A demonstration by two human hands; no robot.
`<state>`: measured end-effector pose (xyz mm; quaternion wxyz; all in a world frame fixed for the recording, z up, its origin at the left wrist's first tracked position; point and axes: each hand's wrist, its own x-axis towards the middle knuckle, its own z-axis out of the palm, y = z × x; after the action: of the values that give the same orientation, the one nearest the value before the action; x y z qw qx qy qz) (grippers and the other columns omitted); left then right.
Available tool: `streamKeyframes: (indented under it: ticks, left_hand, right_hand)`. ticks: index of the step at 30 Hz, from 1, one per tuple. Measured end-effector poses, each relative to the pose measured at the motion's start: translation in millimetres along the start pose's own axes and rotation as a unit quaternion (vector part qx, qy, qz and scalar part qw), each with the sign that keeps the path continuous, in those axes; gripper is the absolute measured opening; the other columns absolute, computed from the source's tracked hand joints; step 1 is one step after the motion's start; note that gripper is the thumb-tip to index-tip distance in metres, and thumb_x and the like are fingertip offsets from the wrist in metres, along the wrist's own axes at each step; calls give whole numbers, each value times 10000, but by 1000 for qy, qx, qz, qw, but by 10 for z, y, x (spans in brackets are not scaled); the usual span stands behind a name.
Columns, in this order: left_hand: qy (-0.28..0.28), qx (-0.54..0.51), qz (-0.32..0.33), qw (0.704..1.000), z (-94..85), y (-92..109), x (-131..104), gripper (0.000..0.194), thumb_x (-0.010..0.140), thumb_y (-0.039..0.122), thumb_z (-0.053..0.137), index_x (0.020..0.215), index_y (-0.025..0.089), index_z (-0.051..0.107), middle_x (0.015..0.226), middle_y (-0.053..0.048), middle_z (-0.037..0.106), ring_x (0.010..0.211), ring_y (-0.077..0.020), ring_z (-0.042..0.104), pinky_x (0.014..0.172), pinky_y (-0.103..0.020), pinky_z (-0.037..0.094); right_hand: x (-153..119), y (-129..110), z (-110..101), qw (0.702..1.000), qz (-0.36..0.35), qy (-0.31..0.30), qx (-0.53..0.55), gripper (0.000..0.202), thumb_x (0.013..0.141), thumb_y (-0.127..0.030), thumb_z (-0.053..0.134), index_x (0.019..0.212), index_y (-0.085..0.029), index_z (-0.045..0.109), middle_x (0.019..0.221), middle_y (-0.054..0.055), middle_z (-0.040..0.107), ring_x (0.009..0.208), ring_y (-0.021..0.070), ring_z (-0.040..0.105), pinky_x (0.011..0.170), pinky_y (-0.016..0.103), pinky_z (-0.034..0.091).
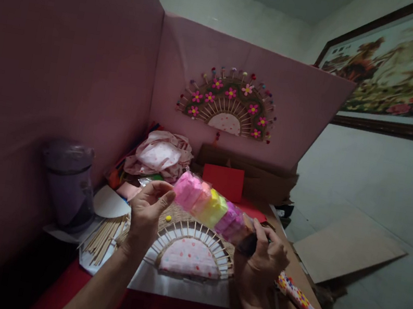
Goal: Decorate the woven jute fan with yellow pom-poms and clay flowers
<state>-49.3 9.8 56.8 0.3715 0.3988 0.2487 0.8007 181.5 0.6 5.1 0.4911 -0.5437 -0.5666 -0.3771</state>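
A clear pack of coloured modelling clay, with pink, orange, yellow, purple and dark blocks in a row, is held up at a slant between my hands. My left hand pinches its pink end, and my right hand grips the dark end lower on the right. Beneath the pack lies a half-round fan piece with dotted fabric and thin sticks fanning out from its curved edge. A small yellow ball rests on brown burlap behind it.
A finished flower-covered fan hangs on the pink panel. On the left are a purple flask and a bundle of wooden sticks. Crumpled dotted fabric and red card sit behind. A flower-patterned corded tool lies on the right.
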Motion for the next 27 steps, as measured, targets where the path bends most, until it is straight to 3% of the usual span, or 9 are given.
streamKeyframes:
  ticks: [6, 9, 12, 15, 23, 27]
  left_hand:
    - [-8, 29, -36, 999, -8, -18, -10, 190, 630, 235, 781, 720, 153, 635, 676, 20, 596, 630, -74, 521, 609, -173, 415]
    - [-6, 48, -45, 998, -11, -46, -16, 240, 642, 238, 774, 835, 177, 645, 654, 41, 562, 605, -68, 494, 586, -167, 401]
    - [-7, 93, -34, 995, -22, -65, -12, 289, 696, 265, 731, 968, 199, 659, 777, 11, 604, 695, -91, 530, 638, -185, 421]
    - [-31, 127, -31, 991, -34, -64, -1, 229, 741, 288, 686, 941, 177, 692, 944, -49, 643, 845, -136, 568, 739, -225, 443]
    - [-35, 47, -89, 994, -8, 16, 18, 173, 668, 274, 753, 764, 155, 672, 662, 11, 628, 593, -74, 517, 579, -179, 409]
    - [-39, 66, -58, 995, -8, 34, 18, 172, 664, 273, 756, 708, 141, 655, 627, 14, 604, 566, -71, 496, 554, -179, 398]
  right_hand:
    - [69, 34, -42, 999, -19, 36, -16, 394, 768, -203, 579, 1157, -262, 560, 973, 77, 570, 901, 248, 530, 779, 394, 367]
    - [98, 28, -73, 997, -24, 52, -45, 379, 767, -213, 598, 1140, -272, 566, 976, 79, 577, 906, 253, 530, 777, 402, 349]
    - [113, 27, -92, 996, -26, 67, -48, 390, 750, -199, 607, 1130, -276, 562, 975, 75, 584, 908, 253, 530, 773, 400, 344]
    - [106, 49, -92, 997, -23, 65, -31, 416, 740, -187, 584, 1148, -266, 553, 991, 82, 583, 921, 259, 528, 776, 404, 348]
    - [64, 167, -17, 998, -21, 49, -15, 453, 707, -155, 532, 1149, -254, 560, 1019, 89, 573, 952, 272, 512, 797, 423, 344]
    - [64, 185, -2, 999, -19, 43, -5, 452, 716, -154, 528, 1156, -257, 554, 1021, 84, 570, 931, 258, 512, 796, 416, 337]
